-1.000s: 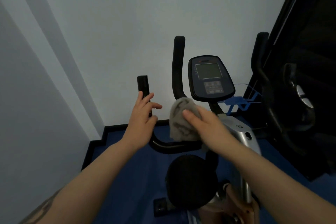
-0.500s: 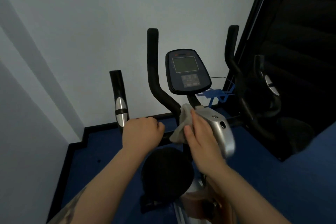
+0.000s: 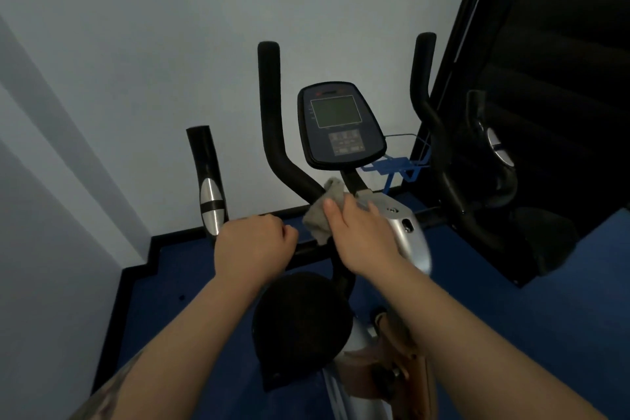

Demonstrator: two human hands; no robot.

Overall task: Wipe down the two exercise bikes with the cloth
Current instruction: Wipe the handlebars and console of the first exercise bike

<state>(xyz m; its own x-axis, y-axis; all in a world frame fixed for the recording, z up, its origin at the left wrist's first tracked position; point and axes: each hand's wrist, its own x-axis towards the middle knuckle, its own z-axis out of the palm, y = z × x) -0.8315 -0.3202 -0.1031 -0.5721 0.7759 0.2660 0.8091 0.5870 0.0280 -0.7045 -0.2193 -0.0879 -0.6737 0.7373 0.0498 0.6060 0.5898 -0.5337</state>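
Note:
An exercise bike point(image 3: 410, 239) with a silver body, a dark console point(image 3: 339, 126) and black handlebars stands in front of me. My left hand point(image 3: 254, 245) is curled round the lower left handlebar bar. My right hand point(image 3: 361, 232) presses a grey cloth point(image 3: 320, 211) against the handlebar stem just below the console, thumb on the cloth. The black saddle point(image 3: 301, 327) lies under my forearms. A second bike is not clearly visible.
A white wall rises close behind the bike, with a corner on the left. A dark panel or machine point(image 3: 552, 112) fills the right side. A blue bottle cage point(image 3: 395, 169) sticks out behind the console. The floor point(image 3: 531, 317) is blue.
My left hand has gone from an open reach at the upright grip to a closed hold on the lower bar. My right hand has carried the cloth down onto the stem under the console.

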